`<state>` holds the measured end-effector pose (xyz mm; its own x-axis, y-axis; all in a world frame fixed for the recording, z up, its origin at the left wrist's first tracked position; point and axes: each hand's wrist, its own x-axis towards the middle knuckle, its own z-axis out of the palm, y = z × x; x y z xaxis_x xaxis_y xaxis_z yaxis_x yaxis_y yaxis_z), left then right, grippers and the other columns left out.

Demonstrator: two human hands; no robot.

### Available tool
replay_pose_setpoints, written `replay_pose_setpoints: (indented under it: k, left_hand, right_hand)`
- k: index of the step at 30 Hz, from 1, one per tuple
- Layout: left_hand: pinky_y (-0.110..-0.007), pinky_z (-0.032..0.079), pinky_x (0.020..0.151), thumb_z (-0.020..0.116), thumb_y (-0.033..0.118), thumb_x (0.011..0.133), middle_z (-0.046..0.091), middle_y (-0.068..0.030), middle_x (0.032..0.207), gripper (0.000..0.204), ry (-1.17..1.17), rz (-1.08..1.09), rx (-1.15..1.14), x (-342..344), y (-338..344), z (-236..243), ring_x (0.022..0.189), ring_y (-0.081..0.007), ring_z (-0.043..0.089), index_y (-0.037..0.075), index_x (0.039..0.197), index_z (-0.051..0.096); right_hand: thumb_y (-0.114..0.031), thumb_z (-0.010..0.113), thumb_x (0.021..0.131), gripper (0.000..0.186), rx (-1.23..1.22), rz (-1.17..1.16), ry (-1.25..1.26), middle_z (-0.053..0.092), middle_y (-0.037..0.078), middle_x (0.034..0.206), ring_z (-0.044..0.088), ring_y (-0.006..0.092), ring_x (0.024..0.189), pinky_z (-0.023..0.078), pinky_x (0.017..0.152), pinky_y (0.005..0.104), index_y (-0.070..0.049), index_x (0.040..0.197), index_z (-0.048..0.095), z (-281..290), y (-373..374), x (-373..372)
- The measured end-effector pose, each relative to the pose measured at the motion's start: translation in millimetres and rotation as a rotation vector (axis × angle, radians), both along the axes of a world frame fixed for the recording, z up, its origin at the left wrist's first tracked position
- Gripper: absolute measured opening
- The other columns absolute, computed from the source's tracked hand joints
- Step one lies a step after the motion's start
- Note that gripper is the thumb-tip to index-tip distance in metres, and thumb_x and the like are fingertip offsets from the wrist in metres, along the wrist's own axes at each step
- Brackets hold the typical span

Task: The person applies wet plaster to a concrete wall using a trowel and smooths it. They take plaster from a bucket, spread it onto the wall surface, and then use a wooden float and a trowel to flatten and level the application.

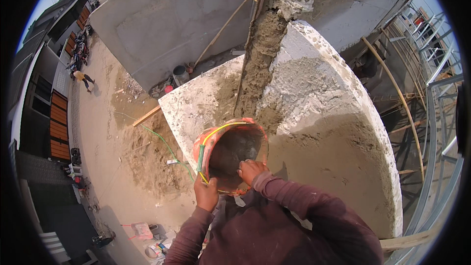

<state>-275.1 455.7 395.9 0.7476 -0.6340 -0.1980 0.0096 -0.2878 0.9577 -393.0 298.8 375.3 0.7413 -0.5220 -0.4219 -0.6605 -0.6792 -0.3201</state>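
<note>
A mortar-smeared orange bucket (200,153) with a yellow and green handle is tipped in front of my chest, its mouth facing up toward me. My left hand (206,194) grips the bucket at its near left rim, by the handle's end. Over the mouth, at the near right side, my right hand (251,171) has its fingers curled closed; what they hold, if anything, is hidden. Grey mortar residue coats the bucket's inside. Just beyond the bucket, wet mortar (260,61) fills a strip along a board's edge, across a pale, partly plastered slab (306,86).
To the right, the slab's curved edge (365,100) drops toward bamboo poles (400,103) and metal framing (431,167). A grey wall (171,24) stands at upper left. Far below lie a sand pile (152,162), a green hose (164,143) and a street with a walking person (84,79).
</note>
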Motion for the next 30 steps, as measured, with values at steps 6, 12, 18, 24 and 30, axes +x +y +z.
replay_pose_setpoints:
  k: [6, 12, 18, 24, 30]
  left_hand:
    - [-0.034, 0.047, 0.064, 0.057, 0.004, 0.080, 0.059, -0.0134, 0.075, 0.027, 0.058, 0.081, 0.105, -15.2, 17.7, -26.0, 0.066, -0.0201, 0.056, -0.002, 0.107, 0.056]
    - [-0.031, 0.049, 0.060, 0.056, 0.002, 0.080, 0.059, -0.0049, 0.080, 0.019, 0.361, 0.293, 0.017, 0.4, 64.5, -82.9, 0.067, -0.0148, 0.057, -0.001, 0.099, 0.056]
    - [-0.043, 0.061, 0.049, 0.052, 0.000, 0.077, 0.060, -0.0149, 0.083, 0.027, 0.460, 0.617, -0.126, 15.0, 134.2, -147.9, 0.062, -0.0291, 0.066, -0.004, 0.103, 0.050]
    - [-0.041, 0.056, 0.054, 0.052, 0.001, 0.072, 0.059, -0.0160, 0.086, 0.032, 0.480, 0.910, 0.055, 33.6, 215.9, -144.2, 0.067, -0.0297, 0.064, -0.009, 0.102, 0.052]
    - [-0.044, 0.056, 0.048, 0.052, 0.001, 0.072, 0.059, -0.0171, 0.082, 0.029, 0.347, 1.091, 0.065, 47.2, 262.1, -140.9, 0.063, -0.0310, 0.064, -0.009, 0.099, 0.051]
  right_hand:
    - [-0.038, 0.060, 0.089, 0.038, 0.241, -0.047, -0.097, 0.068, 0.018, 0.099, 0.064, 0.0362, 0.098, 0.049, 0.084, 0.0468, -0.003, 0.103, 0.064, 16.1, 17.6, -24.0]
    - [-0.042, 0.060, 0.089, 0.041, 0.198, 0.110, 0.090, 0.068, 0.019, 0.097, 0.064, 0.0367, 0.097, 0.049, 0.086, 0.0473, -0.005, 0.104, 0.066, 34.1, 12.0, -8.5]
    - [-0.044, 0.060, 0.090, 0.042, 0.181, 0.383, -0.211, 0.068, 0.016, 0.083, 0.067, 0.0346, 0.081, 0.052, 0.077, 0.0452, -0.004, 0.099, 0.068, 137.3, -23.9, 50.1]
    - [-0.039, 0.057, 0.096, 0.040, 0.871, 0.363, -0.433, 0.060, 0.002, 0.069, 0.059, 0.0116, 0.061, 0.050, 0.057, 0.0278, -0.001, 0.092, 0.067, 224.5, -118.3, 92.4]
    - [-0.043, 0.052, 0.099, 0.044, 0.715, -0.547, -0.818, 0.055, -0.002, 0.066, 0.051, 0.0055, 0.049, 0.045, 0.045, 0.0211, -0.001, 0.095, 0.063, 243.3, -216.0, 39.5]
